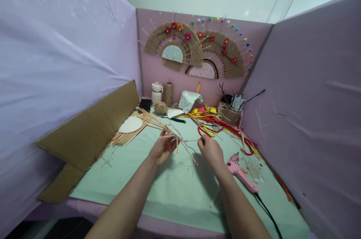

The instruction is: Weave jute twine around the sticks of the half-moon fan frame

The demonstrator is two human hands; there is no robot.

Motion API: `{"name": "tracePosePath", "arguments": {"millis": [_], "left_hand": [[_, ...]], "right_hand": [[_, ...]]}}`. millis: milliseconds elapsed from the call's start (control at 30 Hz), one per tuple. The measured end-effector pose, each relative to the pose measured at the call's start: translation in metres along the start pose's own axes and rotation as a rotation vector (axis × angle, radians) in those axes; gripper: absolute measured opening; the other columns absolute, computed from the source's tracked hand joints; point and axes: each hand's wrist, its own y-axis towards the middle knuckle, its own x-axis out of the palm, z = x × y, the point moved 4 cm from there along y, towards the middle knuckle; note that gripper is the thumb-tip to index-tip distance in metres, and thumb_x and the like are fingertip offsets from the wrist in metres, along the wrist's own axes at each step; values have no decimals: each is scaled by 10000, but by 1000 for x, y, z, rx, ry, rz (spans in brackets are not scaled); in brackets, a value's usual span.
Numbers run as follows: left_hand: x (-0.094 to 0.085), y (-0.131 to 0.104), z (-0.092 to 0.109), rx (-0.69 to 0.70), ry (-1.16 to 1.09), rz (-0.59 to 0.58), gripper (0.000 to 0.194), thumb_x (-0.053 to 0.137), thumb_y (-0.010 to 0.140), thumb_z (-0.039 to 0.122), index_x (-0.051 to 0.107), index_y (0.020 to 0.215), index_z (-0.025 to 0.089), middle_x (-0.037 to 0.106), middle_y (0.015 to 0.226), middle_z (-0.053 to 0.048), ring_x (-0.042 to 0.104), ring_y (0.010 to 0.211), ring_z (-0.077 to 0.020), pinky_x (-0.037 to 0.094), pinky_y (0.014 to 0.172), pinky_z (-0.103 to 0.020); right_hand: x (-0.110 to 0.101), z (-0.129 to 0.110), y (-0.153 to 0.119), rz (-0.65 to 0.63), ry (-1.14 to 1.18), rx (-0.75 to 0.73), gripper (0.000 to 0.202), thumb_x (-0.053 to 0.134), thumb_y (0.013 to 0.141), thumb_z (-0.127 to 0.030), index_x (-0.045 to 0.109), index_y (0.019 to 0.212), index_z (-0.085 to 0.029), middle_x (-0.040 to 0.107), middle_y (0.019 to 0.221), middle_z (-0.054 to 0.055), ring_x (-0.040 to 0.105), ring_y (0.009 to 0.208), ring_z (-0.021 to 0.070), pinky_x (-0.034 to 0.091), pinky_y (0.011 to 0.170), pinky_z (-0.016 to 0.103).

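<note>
Looking down at my own two hands here, both out over the table (175, 190), which has a pale green mat on it. My left hand (163, 148) has its fingers (170, 138) curled in narrow around a few thin wooden sticks (180, 144); they poke out past the fingertips, one running down and right toward the middle of the mat. My right hand (211, 150) is just beside it, fingers pinched nearly closed on what looks like a thin thread or wire. It's too fine to tell which.

To the right of that hand lies one pink glue gun (241, 174), its black cord trailing off the near edge. On the left, a fanned bundle of sticks (132, 133) lies with one white disc (130, 124) on top, and a big cardboard sheet (90, 130) leans on the side wall.

Further back there's a mess of red and yellow strips (222, 126), a ball of twine (161, 108), a twine spool (169, 93), a white jar (157, 92) and a cup of tools (231, 113).

The booth walls are lilac and pink, and two woven fans (197, 49) with little flowers hang on the back one.
</note>
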Motion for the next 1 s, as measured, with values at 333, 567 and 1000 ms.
{"name": "tracePosePath", "arguments": {"millis": [333,567,1000], "left_hand": [[-6,2,-3,-72,-27,48,224,656,688,86,514,822,197,614,702,8,650,655,-144,538,644,-281],[-4,-2,-4,-115,10,-113,236,664,700,132,555,897,204,653,777,-29,661,745,-187,532,725,-373],[-7,-7,-4,-158,138,-226,301,676,704,156,593,993,173,685,920,-95,668,798,-214,538,715,-334]], "right_hand": [[19,8,-3,-20,42,-16,211,418,862,-258,603,789,-189,610,697,37,478,602,133,179,520,259],[21,3,-6,-32,81,-58,231,436,870,-301,609,762,-194,623,695,40,497,610,138,204,531,253],[19,-1,-9,8,139,-107,234,441,861,-310,585,712,-202,630,694,30,497,607,134,211,534,247]]}}
